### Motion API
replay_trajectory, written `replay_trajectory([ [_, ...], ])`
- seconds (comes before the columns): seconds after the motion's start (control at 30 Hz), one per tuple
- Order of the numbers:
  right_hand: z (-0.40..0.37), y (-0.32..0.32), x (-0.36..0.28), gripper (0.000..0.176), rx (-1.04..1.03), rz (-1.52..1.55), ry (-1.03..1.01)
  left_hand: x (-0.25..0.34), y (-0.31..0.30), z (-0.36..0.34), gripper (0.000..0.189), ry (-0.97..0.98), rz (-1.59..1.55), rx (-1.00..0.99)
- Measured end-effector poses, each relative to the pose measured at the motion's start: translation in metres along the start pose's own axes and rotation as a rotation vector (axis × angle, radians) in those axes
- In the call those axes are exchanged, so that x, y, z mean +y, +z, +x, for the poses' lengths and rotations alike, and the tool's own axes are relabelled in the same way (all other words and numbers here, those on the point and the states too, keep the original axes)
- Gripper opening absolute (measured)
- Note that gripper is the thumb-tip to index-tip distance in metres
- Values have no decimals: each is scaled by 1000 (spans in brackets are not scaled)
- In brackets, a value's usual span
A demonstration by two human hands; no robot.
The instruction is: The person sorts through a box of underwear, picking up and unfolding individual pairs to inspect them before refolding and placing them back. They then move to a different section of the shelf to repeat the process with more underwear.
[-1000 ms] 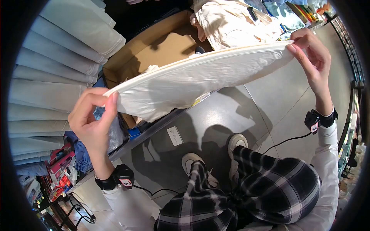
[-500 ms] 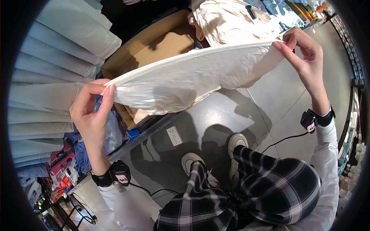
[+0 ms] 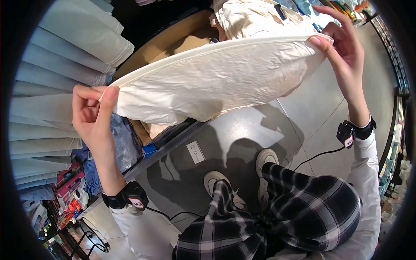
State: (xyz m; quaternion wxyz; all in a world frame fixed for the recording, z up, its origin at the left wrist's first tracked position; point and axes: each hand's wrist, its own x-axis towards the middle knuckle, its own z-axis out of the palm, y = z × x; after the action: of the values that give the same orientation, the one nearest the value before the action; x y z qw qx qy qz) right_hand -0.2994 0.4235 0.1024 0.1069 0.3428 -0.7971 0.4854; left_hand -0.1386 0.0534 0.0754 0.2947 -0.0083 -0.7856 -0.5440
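A cream-coloured cloth [image 3: 216, 78] with a straight hemmed upper edge is stretched between my two hands. At its left corner my left hand [image 3: 97, 112] pinches the edge between thumb and fingers. My right hand [image 3: 344, 54] grips the opposite corner with the thumb in front, its index finger raised off the cloth. The cloth hangs over part of an open cardboard box [image 3: 151, 52] and hides some of the box's inside. Beyond the box lies a heap of similar cream cloth [image 3: 255, 19].
Pale pleated fabric [image 3: 52, 108] hangs at the left. Below it are blue items in clear plastic [image 3: 123, 145] and colourful packages [image 3: 71, 193]. A white card [image 3: 195, 152] lies on the grey floor near my shoes [image 3: 216, 180]. Shelves line the right edge.
Both hands have moved slightly up and outward, and the cloth is pulled wider, showing more of its surface. My right index finger has lifted away from the cloth.
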Motion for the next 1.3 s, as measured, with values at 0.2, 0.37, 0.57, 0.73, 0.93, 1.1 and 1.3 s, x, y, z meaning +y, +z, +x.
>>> replay_trajectory([
  [0.2, 3, 0, 7, 16, -32, -286, -55, 12, 14, 6, 22, -45, -39, -40],
  [0.37, 8, 0, 21, 20, -127, -144, 129, 17, 20, 7, 10, -374, -425, -228],
  [0.57, 0, 28, 89, 25, -271, 210, 238, -37, -8, -13, 15, -410, -362, -312],
  [0.73, 2, 33, 72, 20, -241, 423, 285, -36, 14, -18, 17, -461, -142, -228],
  [0.93, 14, 44, 55, 23, -144, 483, 144, -56, 121, -23, 21, -269, 50, -396],
  [1.1, 10, 44, 58, 22, -134, 475, 138, -73, 160, -52, 38, 168, 614, -374],
  [1.3, 1, 43, 64, 19, -96, 500, 160, -91, 171, -81, 41, 374, 843, -287],
])
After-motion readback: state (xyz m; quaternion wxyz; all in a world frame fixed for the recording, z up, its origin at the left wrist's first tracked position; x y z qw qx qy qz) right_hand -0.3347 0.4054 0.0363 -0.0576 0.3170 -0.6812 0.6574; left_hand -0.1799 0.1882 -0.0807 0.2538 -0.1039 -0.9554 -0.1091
